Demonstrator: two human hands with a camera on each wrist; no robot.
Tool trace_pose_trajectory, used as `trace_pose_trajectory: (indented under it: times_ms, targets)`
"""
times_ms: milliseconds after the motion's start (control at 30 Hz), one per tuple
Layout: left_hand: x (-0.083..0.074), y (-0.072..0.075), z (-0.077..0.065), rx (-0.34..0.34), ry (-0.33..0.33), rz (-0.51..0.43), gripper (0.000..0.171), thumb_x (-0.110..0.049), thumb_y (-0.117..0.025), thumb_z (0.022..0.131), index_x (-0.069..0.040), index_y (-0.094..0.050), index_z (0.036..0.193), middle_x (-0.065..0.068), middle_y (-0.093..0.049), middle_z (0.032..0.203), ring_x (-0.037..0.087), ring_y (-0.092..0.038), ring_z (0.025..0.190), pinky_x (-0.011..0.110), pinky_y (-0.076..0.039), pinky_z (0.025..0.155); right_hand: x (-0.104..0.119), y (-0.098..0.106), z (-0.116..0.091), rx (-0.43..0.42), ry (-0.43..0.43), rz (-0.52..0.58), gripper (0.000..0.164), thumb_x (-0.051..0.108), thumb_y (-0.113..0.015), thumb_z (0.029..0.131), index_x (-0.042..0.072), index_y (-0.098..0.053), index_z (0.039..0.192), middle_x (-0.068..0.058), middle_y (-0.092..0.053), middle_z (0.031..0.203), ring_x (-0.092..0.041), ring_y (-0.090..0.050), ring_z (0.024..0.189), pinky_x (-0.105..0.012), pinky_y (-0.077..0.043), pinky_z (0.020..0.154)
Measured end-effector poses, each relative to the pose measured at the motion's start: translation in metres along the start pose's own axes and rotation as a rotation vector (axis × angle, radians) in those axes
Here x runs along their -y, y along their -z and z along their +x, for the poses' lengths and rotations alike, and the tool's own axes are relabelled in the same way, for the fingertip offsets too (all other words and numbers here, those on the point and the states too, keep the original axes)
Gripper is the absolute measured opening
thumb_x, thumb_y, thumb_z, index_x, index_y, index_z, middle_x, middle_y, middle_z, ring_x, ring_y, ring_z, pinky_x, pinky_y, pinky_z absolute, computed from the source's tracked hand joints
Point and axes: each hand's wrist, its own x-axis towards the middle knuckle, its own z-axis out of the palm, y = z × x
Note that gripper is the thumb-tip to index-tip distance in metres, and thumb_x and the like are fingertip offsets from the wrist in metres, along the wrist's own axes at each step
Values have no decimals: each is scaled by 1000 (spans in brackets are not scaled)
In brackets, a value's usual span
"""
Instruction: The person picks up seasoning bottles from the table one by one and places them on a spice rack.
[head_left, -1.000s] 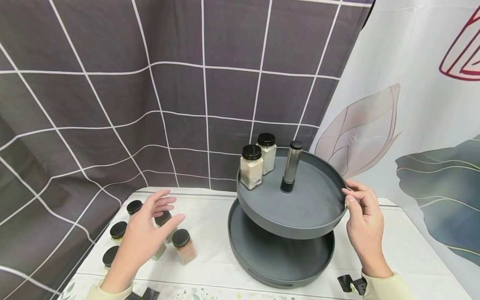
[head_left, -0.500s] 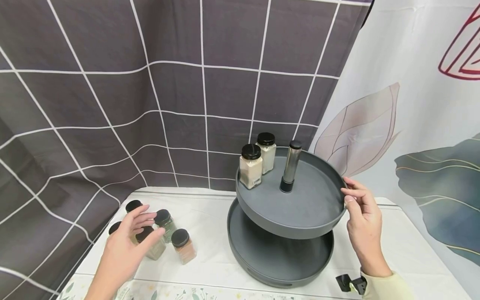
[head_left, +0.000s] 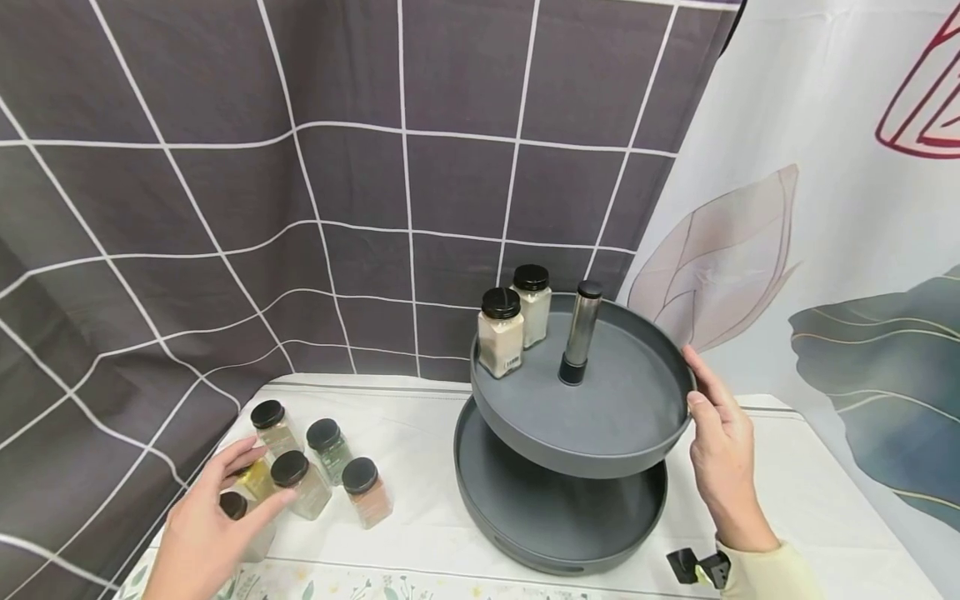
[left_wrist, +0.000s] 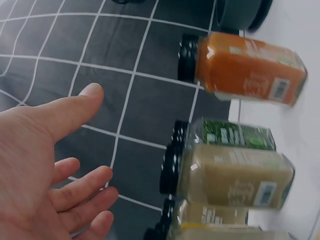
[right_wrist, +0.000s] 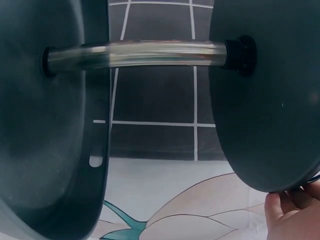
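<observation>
Over the group of spice jars on the left, my left hand [head_left: 213, 521] is open, thumb and fingers apart and nothing held between them. Nearest to it are a yellow jar [head_left: 257, 481], partly behind the fingers, and a black-lidded beige jar [head_left: 303, 492]. In the left wrist view the spread hand [left_wrist: 60, 165] faces a row of jars, among them an orange one [left_wrist: 252, 67]. My right hand [head_left: 723, 467] holds the rim of the upper tray of a grey two-tier turntable [head_left: 600, 417], thumb in front and fingers behind. Two pale spice jars [head_left: 501, 337] stand on that tray.
A metal post [head_left: 582, 329] rises through the upper tray. The lower tray [head_left: 562, 542] has raised walls. A green jar [head_left: 330, 454] and an orange-pink jar [head_left: 369, 496] stand left of the turntable on the white tablecloth [head_left: 420, 433]. A dark checked curtain [head_left: 360, 192] hangs behind.
My left hand has moved left and toward me, from above the jars to beside the nearest ones. My right hand's index finger has straightened along the rim; the turntable looks unchanged.
</observation>
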Motion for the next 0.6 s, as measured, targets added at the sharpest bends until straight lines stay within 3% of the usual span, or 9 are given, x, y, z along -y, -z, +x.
trace_pose_trajectory:
  times_ms: [333,367,433,600]
  targets:
    - [23,3,-11,-40,74,62,77,-36,-84,63,-15,-50,129,-23,-54,112,-23,-36,95,0,-24,77,1,2,0,11,-9,-81,40,4,-39,97,14,-50,134,0,-46,139,-10,-36,130,-12,-30,102]
    - [26,3,-13,-41,72,51,76,-35,-85,63,-14,-51,128,-21,-56,113,-24,-35,95,-2,-24,77,1,2,0,10,-9,-82,40,5,-39,97,15,-50,134,0,-46,139,-10,-37,130,-12,-30,102]
    - [32,2,-15,-47,71,42,75,-32,-86,62,-12,-52,126,-29,-51,110,-26,-33,94,-3,-23,76,0,2,0,10,-6,-81,40,5,-39,97,15,-50,134,0,-46,139,-10,-37,130,-12,-30,102]
    - [45,1,-20,-59,42,-7,74,-24,-88,59,-6,-54,122,-34,-43,105,-28,-32,95,-6,-24,77,-1,2,-1,3,5,-85,40,4,-39,97,14,-50,134,0,-47,138,-11,-37,130,-12,-31,102]
